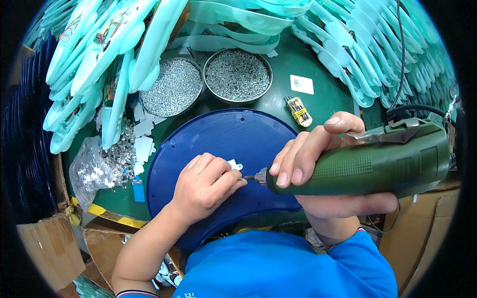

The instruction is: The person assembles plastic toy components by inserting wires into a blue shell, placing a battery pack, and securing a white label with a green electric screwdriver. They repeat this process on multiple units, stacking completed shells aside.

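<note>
My right hand [318,149] is wrapped round a green electric screwdriver [357,169], which lies almost level with its bit pointing left. Its bit [251,177] reaches the fingertips of my left hand [206,186]. That hand is closed in a pinch over a dark blue, kidney-shaped plastic panel [198,134]; whatever sits between thumb and forefinger is hidden. Just beyond those fingers shows a small white plastic piece [237,166] with a holed tab, partly covered by the hand. I cannot tell whether the fingers touch it.
Two round bowls of screws [171,87] [238,74] stand beyond the panel. Turquoise plastic shells [348,44] are stacked at far left and right. A yellow-banded part [299,111] and a white label card [301,84] lie right; a plastic bag [89,171] and metal pieces [119,156] lie left.
</note>
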The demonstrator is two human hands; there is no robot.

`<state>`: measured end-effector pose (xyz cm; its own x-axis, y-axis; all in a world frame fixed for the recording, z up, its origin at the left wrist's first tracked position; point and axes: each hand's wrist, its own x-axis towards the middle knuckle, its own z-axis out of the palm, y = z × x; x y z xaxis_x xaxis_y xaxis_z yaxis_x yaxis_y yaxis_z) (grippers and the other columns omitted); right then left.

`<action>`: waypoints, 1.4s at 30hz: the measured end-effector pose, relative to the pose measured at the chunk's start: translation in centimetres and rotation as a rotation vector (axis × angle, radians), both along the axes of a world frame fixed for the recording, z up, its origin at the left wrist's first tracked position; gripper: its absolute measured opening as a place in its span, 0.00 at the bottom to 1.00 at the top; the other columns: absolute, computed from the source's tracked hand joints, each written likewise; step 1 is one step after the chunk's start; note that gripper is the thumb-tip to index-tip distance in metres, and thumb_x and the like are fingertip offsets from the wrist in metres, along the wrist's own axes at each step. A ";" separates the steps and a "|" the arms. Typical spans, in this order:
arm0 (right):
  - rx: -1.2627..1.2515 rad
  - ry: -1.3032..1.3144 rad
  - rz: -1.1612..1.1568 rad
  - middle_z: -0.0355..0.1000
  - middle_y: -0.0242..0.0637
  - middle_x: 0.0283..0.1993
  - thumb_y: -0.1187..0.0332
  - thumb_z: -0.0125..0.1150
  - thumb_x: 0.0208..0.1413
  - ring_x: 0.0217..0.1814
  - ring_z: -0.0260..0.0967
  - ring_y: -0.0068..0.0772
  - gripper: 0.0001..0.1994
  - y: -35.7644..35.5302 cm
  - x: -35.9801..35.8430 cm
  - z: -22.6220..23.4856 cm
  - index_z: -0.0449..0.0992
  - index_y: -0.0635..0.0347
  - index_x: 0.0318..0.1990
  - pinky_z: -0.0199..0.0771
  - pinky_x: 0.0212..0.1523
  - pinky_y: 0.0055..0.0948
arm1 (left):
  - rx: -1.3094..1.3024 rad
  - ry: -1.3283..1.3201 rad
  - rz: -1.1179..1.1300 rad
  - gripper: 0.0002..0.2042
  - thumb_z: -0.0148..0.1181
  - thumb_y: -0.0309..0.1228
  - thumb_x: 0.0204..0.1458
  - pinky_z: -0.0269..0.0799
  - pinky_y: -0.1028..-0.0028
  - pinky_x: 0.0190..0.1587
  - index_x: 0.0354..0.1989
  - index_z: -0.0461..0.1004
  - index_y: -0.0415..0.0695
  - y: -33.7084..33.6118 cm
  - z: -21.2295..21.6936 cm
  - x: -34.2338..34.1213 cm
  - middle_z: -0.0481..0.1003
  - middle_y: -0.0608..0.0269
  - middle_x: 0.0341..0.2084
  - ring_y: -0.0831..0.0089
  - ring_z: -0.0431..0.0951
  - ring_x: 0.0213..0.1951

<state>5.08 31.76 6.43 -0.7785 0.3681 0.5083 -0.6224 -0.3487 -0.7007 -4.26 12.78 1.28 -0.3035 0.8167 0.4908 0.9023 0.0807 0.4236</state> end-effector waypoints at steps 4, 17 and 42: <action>0.032 -0.033 -0.012 0.72 0.42 0.28 0.19 0.52 0.45 0.27 0.74 0.39 0.56 -0.9 1.0 0.5 0.58 0.66 0.64 0.82 0.36 0.41 | 0.023 0.002 -0.014 0.11 0.72 0.27 0.44 0.71 0.68 0.31 0.36 0.79 0.42 -0.5 -0.2 0.5 0.73 0.63 0.28 0.65 0.75 0.31; -0.031 -0.058 0.181 0.74 0.47 0.34 0.41 0.75 0.47 0.38 0.77 0.40 0.47 -1.8 3.5 0.5 0.60 0.69 0.62 0.80 0.44 0.39 | 0.094 -0.199 -0.026 0.12 0.75 0.26 0.39 0.71 0.69 0.32 0.33 0.81 0.44 -1.4 0.9 2.5 0.74 0.64 0.26 0.65 0.75 0.30; 0.303 -0.026 0.334 0.72 0.43 0.24 0.50 0.64 0.60 0.25 0.75 0.41 0.29 -4.9 1.2 0.4 0.63 0.65 0.56 0.80 0.32 0.42 | 0.030 -0.183 -0.147 0.08 0.73 0.32 0.38 0.71 0.65 0.39 0.26 0.79 0.48 -3.6 -1.1 1.5 0.71 0.67 0.27 0.63 0.73 0.35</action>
<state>6.28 26.89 6.80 -0.8435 -0.0679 0.5328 -0.4913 -0.3036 -0.8164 -2.81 9.23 0.13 -0.2682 0.8447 0.4632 0.8112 -0.0613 0.5815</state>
